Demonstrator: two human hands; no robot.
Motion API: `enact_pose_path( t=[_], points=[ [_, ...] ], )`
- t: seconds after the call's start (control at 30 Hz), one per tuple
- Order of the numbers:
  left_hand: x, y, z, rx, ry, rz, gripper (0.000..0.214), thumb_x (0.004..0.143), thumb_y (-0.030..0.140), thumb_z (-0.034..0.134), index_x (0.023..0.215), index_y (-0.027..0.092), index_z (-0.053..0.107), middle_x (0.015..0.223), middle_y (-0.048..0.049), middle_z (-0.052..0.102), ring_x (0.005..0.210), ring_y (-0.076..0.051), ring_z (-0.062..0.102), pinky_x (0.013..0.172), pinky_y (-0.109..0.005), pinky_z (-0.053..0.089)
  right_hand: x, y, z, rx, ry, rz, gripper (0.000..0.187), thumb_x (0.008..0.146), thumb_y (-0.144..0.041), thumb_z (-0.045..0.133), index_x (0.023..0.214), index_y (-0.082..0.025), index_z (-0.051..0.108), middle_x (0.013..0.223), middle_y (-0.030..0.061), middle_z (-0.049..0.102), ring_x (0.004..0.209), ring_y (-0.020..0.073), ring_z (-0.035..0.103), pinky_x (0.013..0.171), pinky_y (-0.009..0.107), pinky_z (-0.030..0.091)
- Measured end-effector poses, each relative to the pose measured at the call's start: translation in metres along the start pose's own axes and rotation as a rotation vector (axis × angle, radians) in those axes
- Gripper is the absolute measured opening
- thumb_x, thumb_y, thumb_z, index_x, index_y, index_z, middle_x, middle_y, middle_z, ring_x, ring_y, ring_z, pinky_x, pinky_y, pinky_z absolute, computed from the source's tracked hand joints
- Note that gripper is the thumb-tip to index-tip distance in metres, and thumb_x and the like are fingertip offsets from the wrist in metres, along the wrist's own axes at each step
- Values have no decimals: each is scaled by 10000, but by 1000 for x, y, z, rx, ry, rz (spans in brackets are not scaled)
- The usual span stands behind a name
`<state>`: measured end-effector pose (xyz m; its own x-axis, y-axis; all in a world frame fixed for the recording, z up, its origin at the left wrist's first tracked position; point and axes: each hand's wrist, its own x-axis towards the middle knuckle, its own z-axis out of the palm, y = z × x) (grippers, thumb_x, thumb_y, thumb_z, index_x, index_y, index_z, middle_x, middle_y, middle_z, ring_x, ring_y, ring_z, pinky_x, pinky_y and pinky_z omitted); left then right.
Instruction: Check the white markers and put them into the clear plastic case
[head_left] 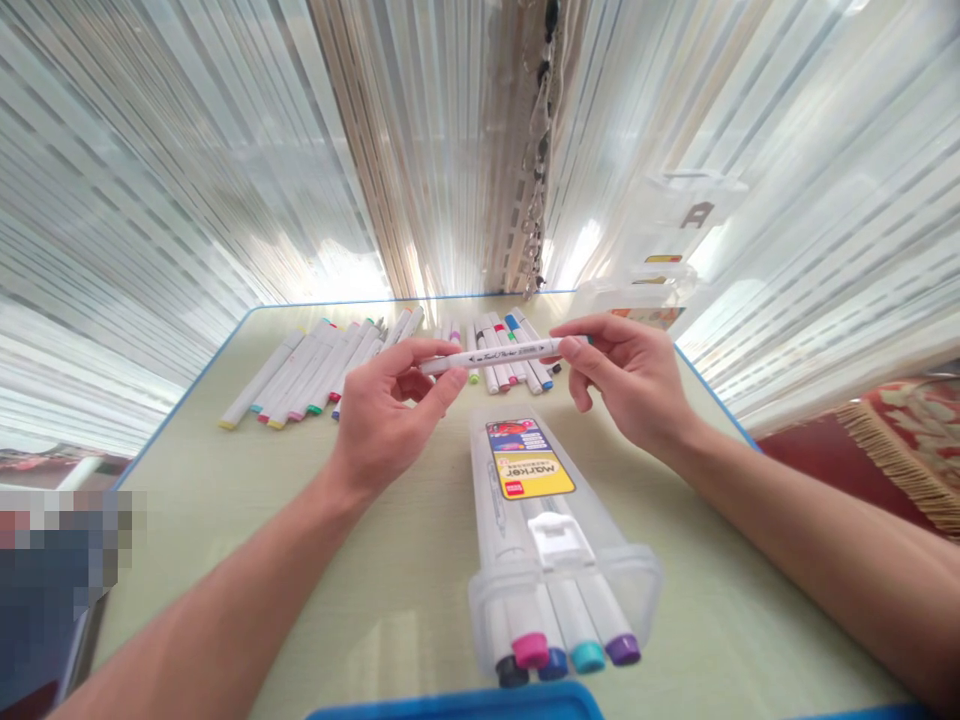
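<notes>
A white marker (510, 354) with dark print on its barrel is held level above the table. My left hand (394, 410) pinches its left end, and my right hand (626, 375) pinches the right end, where a bit of teal shows. Below and between my hands lies a clear plastic marker case (484, 470) with a yellow and blue label. Several markers stick out of its near end, their caps black, pink (531, 650), blue, teal (587, 656) and purple (622, 650).
Several white markers (300, 375) lie in a row at the back left, and more markers (502, 365) lie behind my hands. Another clear case (637, 300) stands at the back right. A blue object (457, 705) shows at the near edge. Striped curtains (450, 150) hang behind the table (405, 590).
</notes>
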<state>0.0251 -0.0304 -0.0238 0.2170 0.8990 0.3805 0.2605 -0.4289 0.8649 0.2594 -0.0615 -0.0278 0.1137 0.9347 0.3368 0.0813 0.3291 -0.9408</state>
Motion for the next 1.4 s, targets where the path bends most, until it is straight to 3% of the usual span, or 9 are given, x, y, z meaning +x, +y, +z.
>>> enact_pose_path(
  t=[0.2, 0.47, 0.7, 1.1, 1.4],
  points=[
    [0, -2, -1, 34, -5, 30, 234, 829, 314, 737, 1016, 174, 736, 809, -10, 679, 585, -96, 580, 563, -228, 514, 0, 0, 0, 4, -5, 12, 192, 860, -362, 742, 929, -184, 720, 740, 22, 740, 393, 72, 536, 349, 231, 394],
    [-1, -1, 0, 28, -4, 20, 222, 823, 311, 739, 1001, 179, 739, 789, -6, 669, 579, -100, 575, 568, -231, 509, 0, -1, 0, 2, 9, 32, 173, 873, -348, 719, 902, -178, 728, 605, -11, 668, 390, 90, 544, 346, 229, 378],
    [-2, -1, 0, 47, -5, 38, 229, 827, 325, 734, 1004, 181, 737, 782, -6, 665, 588, -105, 588, 561, -225, 511, 0, -1, 0, 14, 0, 22, 155, 859, -323, 728, 907, -175, 730, 702, 10, 711, 404, 79, 549, 353, 226, 391],
    [-2, -2, -2, 87, -30, 46, 240, 835, 337, 726, 1019, 183, 733, 782, -8, 671, 602, -112, 607, 575, -222, 517, 0, 1, -1, 46, -11, 49, 112, 859, -266, 704, 913, -173, 736, 658, -4, 672, 421, 88, 556, 379, 237, 405],
    [-1, -8, -2, 130, -27, 137, 215, 841, 297, 726, 1017, 174, 734, 784, -7, 682, 579, -96, 610, 547, -208, 515, 0, 0, 0, 50, -14, 57, 93, 853, -213, 685, 914, -160, 732, 608, -21, 640, 410, 88, 558, 376, 231, 400]
  ],
)
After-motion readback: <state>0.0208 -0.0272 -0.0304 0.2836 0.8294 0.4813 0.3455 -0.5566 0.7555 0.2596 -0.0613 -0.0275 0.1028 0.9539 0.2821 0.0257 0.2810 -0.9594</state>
